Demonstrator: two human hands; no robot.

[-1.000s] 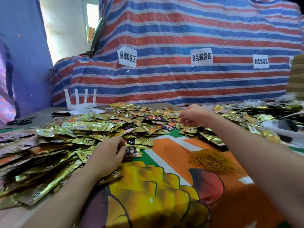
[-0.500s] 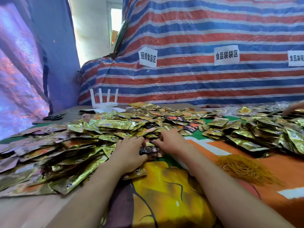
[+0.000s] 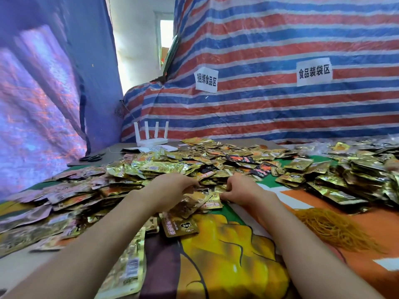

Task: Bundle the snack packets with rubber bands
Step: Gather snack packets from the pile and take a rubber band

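A wide heap of gold foil snack packets point(image 3: 164, 165) covers the table's left and middle, with a few black and red ones mixed in. My left hand point(image 3: 172, 188) and my right hand point(image 3: 241, 188) meet at the heap's near edge, both curled round a small stack of packets point(image 3: 205, 199) held between them. A loose packet point(image 3: 179, 226) lies just below the stack. A mound of tan rubber bands point(image 3: 332, 227) sits on the orange cloth to the right of my right forearm. More gold packets point(image 3: 354, 180) are piled at the right.
A white router point(image 3: 152, 141) with several antennas stands at the back left, black scissors point(image 3: 91, 158) lie near it. A striped tarp with paper signs point(image 3: 206, 79) walls the back. The printed tablecloth point(image 3: 226, 251) lies between my forearms.
My right hand has come back from the far right pile to the middle and joined the left hand on a small stack of packets. The view has swung left.
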